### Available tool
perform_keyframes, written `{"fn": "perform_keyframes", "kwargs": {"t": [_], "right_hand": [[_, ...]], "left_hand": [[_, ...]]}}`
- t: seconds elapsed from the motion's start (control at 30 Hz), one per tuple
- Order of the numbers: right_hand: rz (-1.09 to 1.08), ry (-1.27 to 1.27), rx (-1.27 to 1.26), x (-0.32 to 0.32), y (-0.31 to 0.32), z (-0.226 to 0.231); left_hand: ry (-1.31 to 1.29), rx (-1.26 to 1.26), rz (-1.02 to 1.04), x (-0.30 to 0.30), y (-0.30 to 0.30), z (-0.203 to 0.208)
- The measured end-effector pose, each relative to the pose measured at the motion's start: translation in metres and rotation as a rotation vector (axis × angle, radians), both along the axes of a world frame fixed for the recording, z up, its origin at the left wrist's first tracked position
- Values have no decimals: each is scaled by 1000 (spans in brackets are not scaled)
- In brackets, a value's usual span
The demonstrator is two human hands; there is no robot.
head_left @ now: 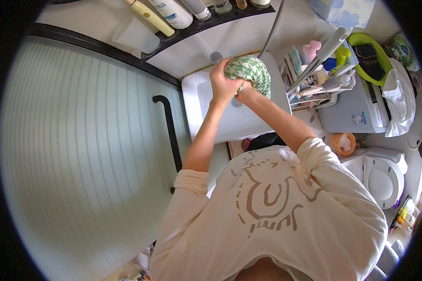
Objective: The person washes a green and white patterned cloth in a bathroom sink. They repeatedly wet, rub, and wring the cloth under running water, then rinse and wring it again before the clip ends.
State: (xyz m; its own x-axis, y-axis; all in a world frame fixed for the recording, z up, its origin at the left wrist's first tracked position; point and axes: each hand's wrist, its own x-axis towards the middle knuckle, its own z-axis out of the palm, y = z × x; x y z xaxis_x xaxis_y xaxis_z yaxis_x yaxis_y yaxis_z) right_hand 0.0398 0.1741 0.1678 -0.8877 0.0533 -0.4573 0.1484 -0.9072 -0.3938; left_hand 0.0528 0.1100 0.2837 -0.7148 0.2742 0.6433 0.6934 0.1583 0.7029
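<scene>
A green-and-white patterned cloth [249,69] is bunched up over the white washbasin [204,122]. My left hand [223,80] is closed on its near left side, with the thumb lying across the fabric. Just below and to the right, my right hand [245,92] grips the cloth too; its fingers are mostly hidden by the fabric and my left hand. The bulk of the cloth bulges out beyond both hands toward the basin's far right corner. Part of the basin's drain shows beneath my hands.
A black-edged shelf with several bottles [173,15] runs above the basin. To the right stand a rack of toiletries [314,86], a grey washing machine [344,110] with a lime-green basin [382,58] on it, and a toilet [382,182]. A frosted glass door [94,154] with a black handle [170,131] fills the left.
</scene>
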Motion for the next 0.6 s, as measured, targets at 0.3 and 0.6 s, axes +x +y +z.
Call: {"fn": "perform_keyframes", "kwargs": {"t": [0.3, 0.6], "right_hand": [[-175, 232, 216, 3, -11, 20], [-153, 143, 1149, 12, -12, 45]], "left_hand": [[-200, 197, 283, 10, 15, -1], [-250, 262, 301, 8, 9, 8]]}}
